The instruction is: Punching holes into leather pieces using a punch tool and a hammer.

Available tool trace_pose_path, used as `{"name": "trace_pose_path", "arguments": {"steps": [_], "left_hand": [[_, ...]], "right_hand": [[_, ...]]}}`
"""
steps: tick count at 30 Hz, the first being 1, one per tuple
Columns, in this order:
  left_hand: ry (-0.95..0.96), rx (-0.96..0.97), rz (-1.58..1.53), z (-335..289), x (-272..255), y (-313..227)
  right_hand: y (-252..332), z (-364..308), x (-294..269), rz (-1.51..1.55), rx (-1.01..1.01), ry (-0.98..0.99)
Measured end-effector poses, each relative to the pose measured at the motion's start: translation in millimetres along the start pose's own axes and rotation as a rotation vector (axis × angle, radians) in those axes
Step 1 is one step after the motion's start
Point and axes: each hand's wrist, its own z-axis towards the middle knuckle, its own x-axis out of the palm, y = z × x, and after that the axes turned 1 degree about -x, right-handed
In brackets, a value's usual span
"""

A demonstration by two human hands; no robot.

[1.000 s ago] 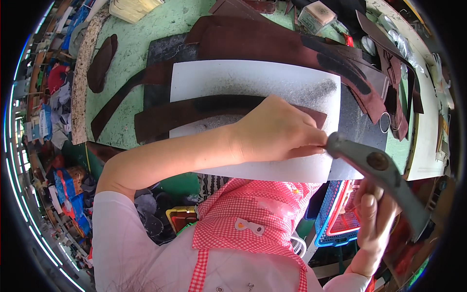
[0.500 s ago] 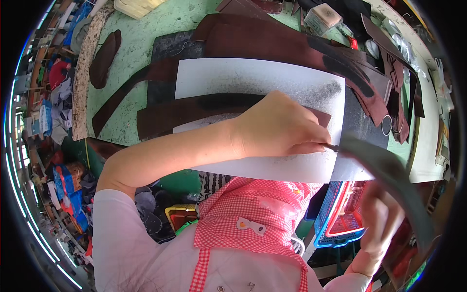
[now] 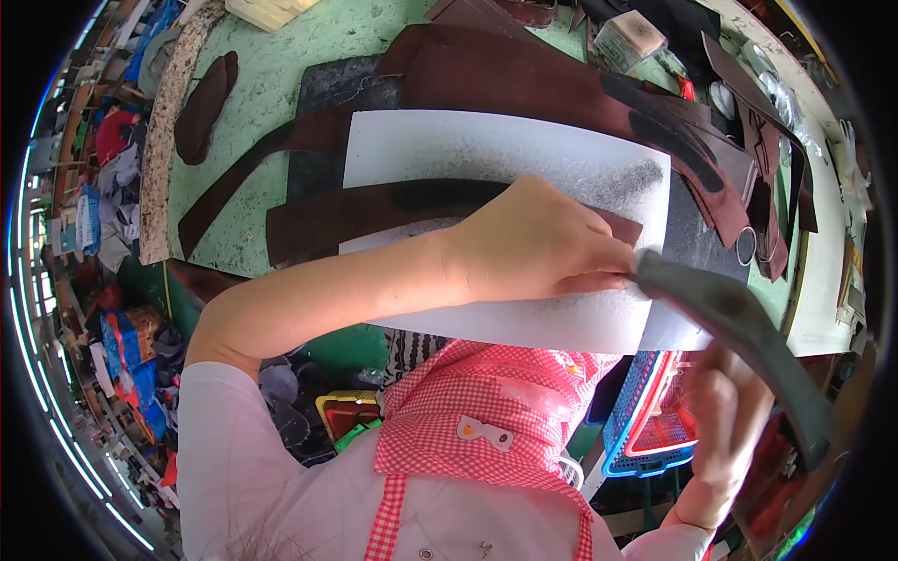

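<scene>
My left hand [image 3: 552, 248] is closed in a pinch over a dark brown curved leather strip [image 3: 341, 215], which lies across a white sheet [image 3: 561, 140]. A thin dark rod sticks out of its fingertips in the earlier picture; now the hammer covers its end. My right hand [image 3: 725, 411], smeared by motion, is closed around a hammer whose handle is mostly hidden. The hammer's long, curved grey head [image 3: 739, 323] reaches to my left fingertips, its face against or very near the rod's end. A black band runs along the strip's upper edge.
Larger brown leather pieces [image 3: 505, 70] lie behind the sheet on a dark board [image 3: 313, 173]. A small leather piece [image 3: 206, 107] and a clear box [image 3: 627, 39] sit on the green table [image 3: 262, 75]. Blue and red baskets [image 3: 617, 449] stand below the table's front edge.
The hammer head has swung left and down toward my left fingertips and now covers the rod's end. My left hand keeps its place on the strip.
</scene>
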Motion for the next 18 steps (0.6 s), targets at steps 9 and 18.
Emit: {"name": "trace_pose_path", "arguments": {"steps": [9, 18], "left_hand": [[0.072, -0.199, -0.387, 7.1, -6.5, 6.9], [0.051, -0.180, -0.516, 6.9, -12.8, 14.3]], "right_hand": [[-36.8, 7.3, -42.0, 0.646, -0.042, 0.337], [-31.5, 47.9, -51.7, 0.713, -0.345, 0.625]]}}
